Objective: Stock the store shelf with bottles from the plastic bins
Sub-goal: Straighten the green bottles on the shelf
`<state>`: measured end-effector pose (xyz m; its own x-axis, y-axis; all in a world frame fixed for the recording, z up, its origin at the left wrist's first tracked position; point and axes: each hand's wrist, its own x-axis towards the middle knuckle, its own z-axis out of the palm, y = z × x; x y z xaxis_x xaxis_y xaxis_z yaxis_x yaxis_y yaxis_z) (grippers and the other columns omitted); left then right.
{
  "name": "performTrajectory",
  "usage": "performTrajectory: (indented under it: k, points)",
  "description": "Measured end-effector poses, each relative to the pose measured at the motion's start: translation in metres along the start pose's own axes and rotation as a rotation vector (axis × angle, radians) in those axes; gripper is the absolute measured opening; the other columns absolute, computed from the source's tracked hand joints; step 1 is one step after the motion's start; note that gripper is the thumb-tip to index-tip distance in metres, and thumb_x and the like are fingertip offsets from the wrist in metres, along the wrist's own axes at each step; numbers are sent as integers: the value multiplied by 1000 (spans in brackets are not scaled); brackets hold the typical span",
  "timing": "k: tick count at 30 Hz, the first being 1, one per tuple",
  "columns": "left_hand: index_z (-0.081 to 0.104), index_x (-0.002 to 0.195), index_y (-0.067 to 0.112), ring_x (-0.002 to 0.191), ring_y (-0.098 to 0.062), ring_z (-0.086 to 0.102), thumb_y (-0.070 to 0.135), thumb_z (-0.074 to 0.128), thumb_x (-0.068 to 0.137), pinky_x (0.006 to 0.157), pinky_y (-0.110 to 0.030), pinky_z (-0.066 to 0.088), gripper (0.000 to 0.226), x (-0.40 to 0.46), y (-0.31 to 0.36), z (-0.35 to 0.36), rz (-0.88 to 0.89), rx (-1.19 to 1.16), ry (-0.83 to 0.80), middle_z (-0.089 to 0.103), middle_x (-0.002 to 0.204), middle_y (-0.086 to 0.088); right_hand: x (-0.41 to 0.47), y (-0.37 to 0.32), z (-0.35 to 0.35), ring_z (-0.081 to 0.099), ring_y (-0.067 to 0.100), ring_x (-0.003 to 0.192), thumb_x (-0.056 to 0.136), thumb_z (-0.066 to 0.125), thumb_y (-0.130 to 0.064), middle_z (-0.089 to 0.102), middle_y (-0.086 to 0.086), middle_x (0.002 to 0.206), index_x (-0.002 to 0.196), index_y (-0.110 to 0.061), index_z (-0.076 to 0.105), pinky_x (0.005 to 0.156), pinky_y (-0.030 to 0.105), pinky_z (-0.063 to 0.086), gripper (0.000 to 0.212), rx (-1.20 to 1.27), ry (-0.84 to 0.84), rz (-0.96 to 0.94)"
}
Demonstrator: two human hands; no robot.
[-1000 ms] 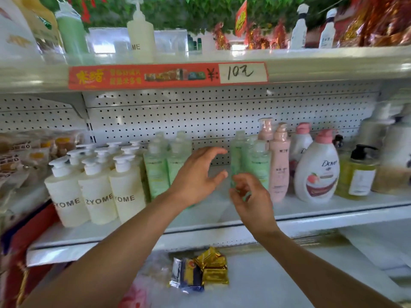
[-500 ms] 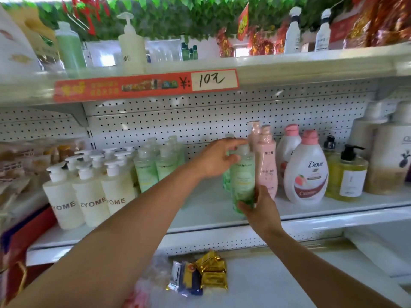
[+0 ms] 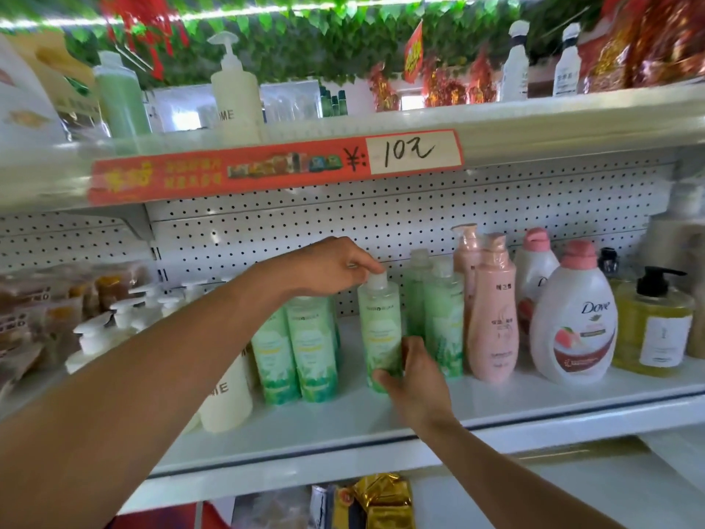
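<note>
pale green bottle [image 3: 382, 330] stands upright on the shelf [image 3: 381, 421], in the gap between two matching green bottles [image 3: 295, 353] to its left and two more to its right, just before the pink bottle [image 3: 492, 318]. left hand [image 3: 328, 267] pinches its white cap from above while right hand [image 3: 414, 376] curls round its base, likely to steady it and slide it into line with its group.
</note>
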<state>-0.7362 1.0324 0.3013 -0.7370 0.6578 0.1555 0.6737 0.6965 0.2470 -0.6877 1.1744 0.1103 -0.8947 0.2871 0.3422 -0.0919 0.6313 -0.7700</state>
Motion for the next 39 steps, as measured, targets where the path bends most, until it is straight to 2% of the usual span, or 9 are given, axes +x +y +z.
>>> performTrajectory:
  k: [6, 10, 14, 20, 24, 28, 32, 34, 39]
  points:
    - [56, 135, 28, 133, -12, 44, 22, 45, 102, 107, -24, 35, 35, 18, -31, -3, -32, 30, -14, 46, 147, 6, 39, -6, 25, 57, 16, 84, 82, 71, -27, 61, 0, 107, 107, -21, 42, 68, 27, 44, 39, -35, -35, 23]
    - [54, 136, 32, 130, -14, 47, 34, 40, 103, 103, -27, 37, 35, 32, -47, -9, -79, 29, -52, 49, 145, 6, 62, -11, 40, 60, 18, 90, 82, 72, -25, 64, 1, 109, 105, -22, 44, 72, 27, 45, 36, 2, -53, 56]
    - [54, 137, 27, 129, -12, 48, 39, 39, 103, 108, -29, 36, 39, 43, -61, -11, -121, -28, -78, 49, 144, 9, 78, -14, 53, 61, 18, 91, 81, 71, -27, 65, -2, 105, 103, -25, 45, 77, 34, 50, 34, 60, -44, 85]
    - [53, 137, 27, 130, -11, 46, 37, 41, 103, 103, -25, 35, 38, 51, -74, -10, -124, -80, -82, 48, 145, 10, 86, -12, 62, 62, 20, 99, 81, 73, -26, 64, -3, 110, 109, -22, 45, 83, 38, 52, 40, 92, -45, 95]
    - [54, 134, 31, 129, -12, 46, 41, 49, 99, 96, -24, 33, 38, 54, -76, -8, -115, -50, -57, 46, 145, 8, 83, -9, 60, 60, 18, 103, 86, 70, -23, 63, -1, 114, 115, -21, 51, 88, 36, 50, 35, 114, -49, 60]
    - [51, 134, 33, 131, -14, 44, 40, 52, 97, 104, -31, 36, 38, 59, -62, -3, -28, -31, 32, 41, 149, 7, 68, -10, 45, 54, 18, 118, 92, 61, -21, 54, -1, 128, 137, -20, 45, 97, 34, 46, 48, 96, 34, -21]
    - [46, 139, 30, 135, -14, 40, 29, 51, 100, 108, -30, 34, 40, 70, -27, 12, 96, -126, 43, 41, 150, 8, 46, -8, 20, 62, 7, 95, 92, 59, -14, 57, -15, 106, 121, -24, 58, 76, 21, 47, 30, 101, 191, -177]
    - [44, 142, 29, 136, -15, 39, 22, 48, 101, 107, -27, 32, 42, 77, -10, 21, 120, -112, 30, 39, 152, 7, 38, -6, 7, 58, 3, 86, 92, 59, -12, 59, -15, 104, 113, -24, 61, 71, 22, 48, 24, 79, 255, -235]
    - [42, 144, 25, 138, -20, 37, 9, 41, 101, 112, -32, 32, 46, 97, 17, 38, 125, -27, 15, 36, 153, -2, 24, -2, -17, 60, 10, 90, 91, 58, -9, 61, -7, 108, 116, -19, 61, 72, 31, 53, 27, 10, 308, -309]
